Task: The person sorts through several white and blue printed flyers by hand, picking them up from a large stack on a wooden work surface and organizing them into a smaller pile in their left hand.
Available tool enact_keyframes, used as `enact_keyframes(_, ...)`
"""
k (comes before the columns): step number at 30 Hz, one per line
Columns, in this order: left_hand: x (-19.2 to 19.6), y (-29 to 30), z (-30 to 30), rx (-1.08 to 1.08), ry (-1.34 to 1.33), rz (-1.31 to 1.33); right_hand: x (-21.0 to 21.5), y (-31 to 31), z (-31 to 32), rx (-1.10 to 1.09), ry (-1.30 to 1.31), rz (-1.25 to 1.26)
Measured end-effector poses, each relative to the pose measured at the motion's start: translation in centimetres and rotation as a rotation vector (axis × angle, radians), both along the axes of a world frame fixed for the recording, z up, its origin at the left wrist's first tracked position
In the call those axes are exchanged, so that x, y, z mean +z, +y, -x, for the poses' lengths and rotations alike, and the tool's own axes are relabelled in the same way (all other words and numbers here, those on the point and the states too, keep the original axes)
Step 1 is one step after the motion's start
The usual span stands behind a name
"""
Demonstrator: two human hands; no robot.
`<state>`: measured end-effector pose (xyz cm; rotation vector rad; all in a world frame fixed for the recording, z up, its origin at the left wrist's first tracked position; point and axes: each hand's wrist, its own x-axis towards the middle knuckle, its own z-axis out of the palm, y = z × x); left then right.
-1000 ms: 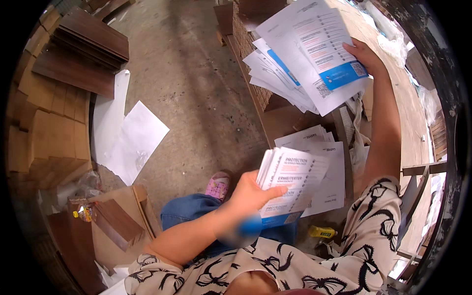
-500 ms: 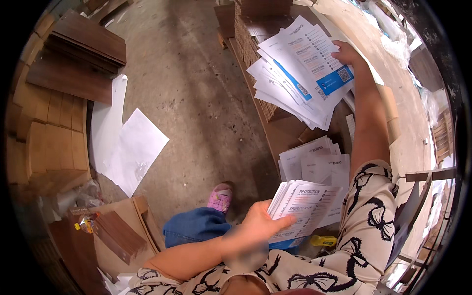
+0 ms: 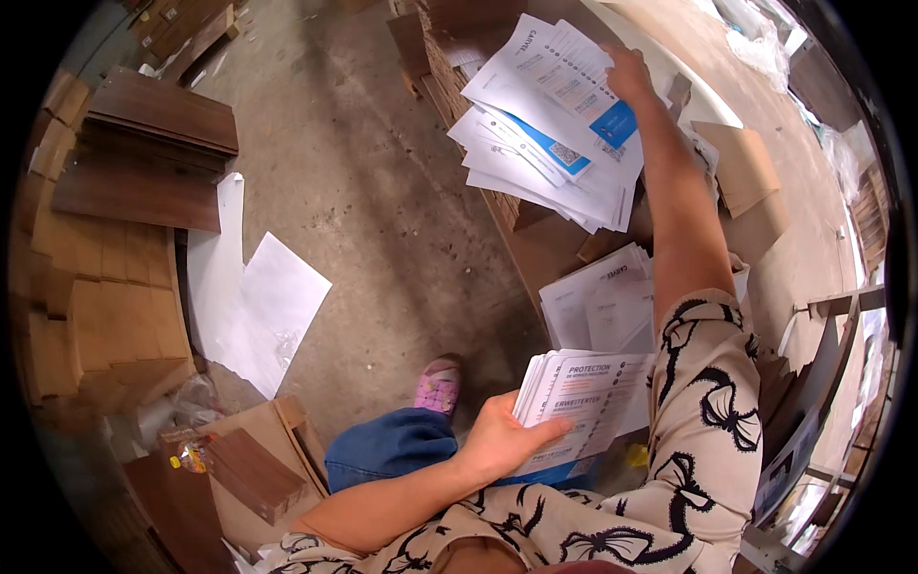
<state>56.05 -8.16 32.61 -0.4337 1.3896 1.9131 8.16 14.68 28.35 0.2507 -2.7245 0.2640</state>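
My left hand [image 3: 502, 440] is closed round the edge of a thick stack of printed leaflets [image 3: 588, 411], held near my lap with the thumb on top. At the far end of my stretched arm, my right hand [image 3: 631, 78] grips the edge of a printed leaflet [image 3: 545, 77] with a blue corner panel. That leaflet bends up a little over a fanned, untidy pile of leaflets [image 3: 569, 206] on the brown surface. Between the two hands lies another loose pile of leaflets [image 3: 593, 304], partly covered by my right arm and the held stack.
Brown boards [image 3: 158, 120] lie on stacked cardboard [image 3: 124, 325] at the left. White sheets [image 3: 282, 297] rest on the concrete floor beside them. A small bottle [image 3: 191, 456] lies near brown strips [image 3: 253, 474]. A yellow object [image 3: 636, 455] sits by my right sleeve.
The view has shifted slightly. My right hand has moved the top leaflet a little up and left, and its edge curls more. My left hand still holds its stack.
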Motion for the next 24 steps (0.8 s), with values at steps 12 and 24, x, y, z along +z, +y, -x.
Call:
enact_keyframes(12, -0.5, 0.1, 0.2, 0.093, 0.015, 0.028, -1.5, -1.4, -2.9, -0.014, 0.103, -0.017)
enact_keyframes(24, -2.6, -1.5, 3.3, 0.485, 0.079, 0.004, -6.6, 6.0, -31.5, -0.206, -0.236, 0.797)
